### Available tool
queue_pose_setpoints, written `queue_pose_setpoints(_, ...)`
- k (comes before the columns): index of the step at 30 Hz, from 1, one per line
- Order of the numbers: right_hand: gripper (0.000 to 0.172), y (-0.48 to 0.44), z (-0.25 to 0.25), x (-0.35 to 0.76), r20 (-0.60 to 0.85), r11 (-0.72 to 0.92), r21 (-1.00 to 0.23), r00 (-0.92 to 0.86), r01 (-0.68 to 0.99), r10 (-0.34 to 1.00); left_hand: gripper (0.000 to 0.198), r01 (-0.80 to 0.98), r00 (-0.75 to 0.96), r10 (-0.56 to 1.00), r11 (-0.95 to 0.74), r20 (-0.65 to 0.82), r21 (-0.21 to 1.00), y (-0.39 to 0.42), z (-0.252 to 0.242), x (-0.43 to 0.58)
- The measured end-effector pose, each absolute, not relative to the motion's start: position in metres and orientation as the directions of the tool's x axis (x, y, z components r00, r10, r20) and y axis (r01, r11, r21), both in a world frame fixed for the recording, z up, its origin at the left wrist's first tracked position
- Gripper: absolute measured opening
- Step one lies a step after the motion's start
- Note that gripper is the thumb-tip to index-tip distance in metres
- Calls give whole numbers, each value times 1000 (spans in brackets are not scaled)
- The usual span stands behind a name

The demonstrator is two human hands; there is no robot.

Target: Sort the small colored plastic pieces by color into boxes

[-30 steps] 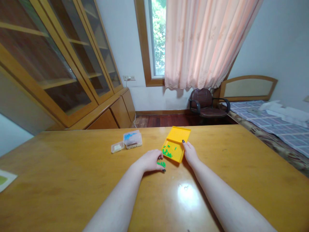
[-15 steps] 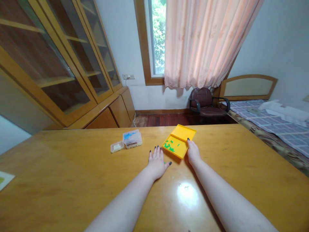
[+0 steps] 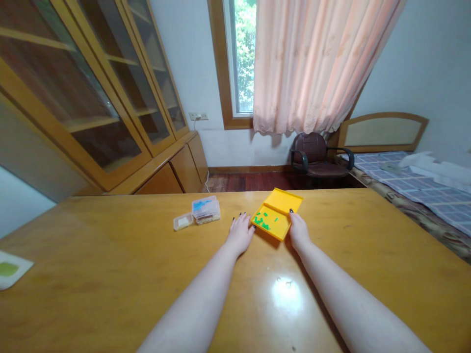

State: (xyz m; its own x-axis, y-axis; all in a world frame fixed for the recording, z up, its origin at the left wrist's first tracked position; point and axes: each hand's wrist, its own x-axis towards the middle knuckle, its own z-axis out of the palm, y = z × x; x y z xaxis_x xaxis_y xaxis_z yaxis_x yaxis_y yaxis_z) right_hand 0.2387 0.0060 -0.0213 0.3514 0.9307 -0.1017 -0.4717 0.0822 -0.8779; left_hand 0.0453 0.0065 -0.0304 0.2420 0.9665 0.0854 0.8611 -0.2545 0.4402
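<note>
Our right hand [image 3: 299, 232] grips the yellow case [image 3: 281, 227] of green pieces [image 3: 265, 226]; our left hand [image 3: 240, 234], spread beside it, holds nothing visible

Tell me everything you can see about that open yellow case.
The yellow case looks like plastic and is open: two shallow rectangular halves joined along one side. Several small green pieces lie in the nearer half, mostly toward its left. The case is turned at an angle near the far edge of the table. The right hand grips its right side, thumb on top; the left hand is beside its left corner, contact unclear.
</note>
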Motion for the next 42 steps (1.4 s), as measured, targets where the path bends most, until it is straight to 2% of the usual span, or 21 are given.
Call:
queue_pose_setpoints(3,22,6,-18,240,-97,87,-888,369,-451,924,38,761,209,967,-253,143,597,10,-27,31)
queue_pose_setpoints(5,24,6,-16,241,-76,97,-905,381,-415,921,34,725,180,965,-262,193,637,12,-21,21)
queue_pose_setpoints(8,25,6,-14,243,-66,93,-927,402,-362,913,26,776,226,950,-309,215,549,12,-6,8)
queue_pose_setpoints(11,26,5,-14,244,-66,78,-938,395,-337,916,21,788,417,892,-452,177,418,7,5,3)
queue_pose_setpoints(15,28,4,-14,243,-30,99,-947,390,-307,921,23,782,491,860,-507,142,363,0,5,8)
queue_pose_setpoints(19,32,7,-19,244,-20,103,-943,363,-316,932,14,798,466,873,-484,141,359,1,-1,15)
queue_pose_setpoints(24,35,13,-32,247,4,111,-953,355,-281,935,11,799,454,880,-473,142,372,3,-3,17)
queue_pose_setpoints(30,36,11,-32,248,17,108,-959,327,-263,945,9,747,414,873,-487,257,453,4,2,13)
queue_pose_setpoints(36,43,9,-29,244,42,118,-962,296,-244,954,15,709,296,845,-507,445,490,0,6,21)
queue_pose_setpoints(40,43,8,-29,242,33,112,-962,299,-249,954,20,718,320,844,-513,430,471,-5,6,37)
queue_pose_setpoints(42,43,7,-28,241,32,112,-958,291,-263,956,30,750,343,854,-500,391,433,-7,7,44)
